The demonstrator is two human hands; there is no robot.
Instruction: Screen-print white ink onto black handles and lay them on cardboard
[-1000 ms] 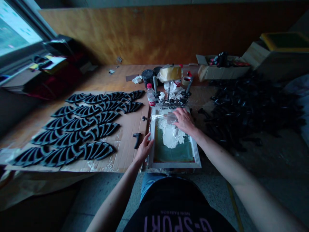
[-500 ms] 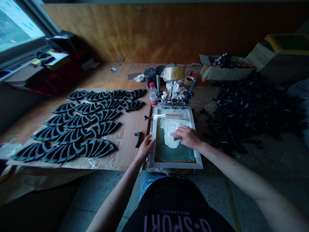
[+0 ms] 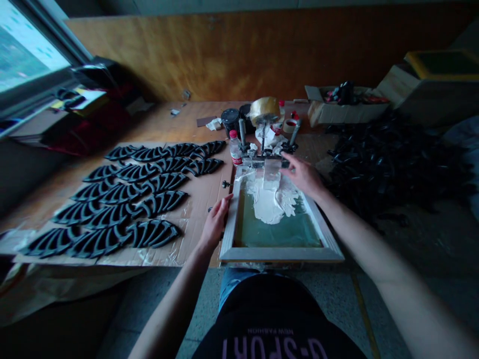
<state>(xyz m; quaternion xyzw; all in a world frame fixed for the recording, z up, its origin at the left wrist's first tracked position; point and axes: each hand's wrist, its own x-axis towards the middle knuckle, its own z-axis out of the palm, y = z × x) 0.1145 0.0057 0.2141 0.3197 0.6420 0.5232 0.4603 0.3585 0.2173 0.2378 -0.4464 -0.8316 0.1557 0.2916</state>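
Note:
A screen-printing frame (image 3: 282,253) with green mesh lies before me, its near end raised. White paste (image 3: 271,204) is spread thickly over the far half of the mesh. At the far end a pale squeegee (image 3: 272,170) leans, its lower end in the paste. My right hand (image 3: 304,175) is beside the squeegee, fingers apart and holding nothing. My left hand (image 3: 217,219) is closed at the frame's left edge, fingertips against it. A small dark end of a black part (image 3: 210,209) shows just left of that hand; the rest is hidden.
Rows of curved black parts (image 3: 123,202) lie on cardboard at left. A heap of black parts (image 3: 404,169) covers the right side. Behind the frame stand a red-capped bottle (image 3: 235,148), metal clamps (image 3: 294,134), a dark tub (image 3: 230,122) and an open carton (image 3: 346,112).
The near end of the frame has risen. My right hand has moved away from me and let go of the squeegee, which now leans at the far end. My left hand shifted slightly left.

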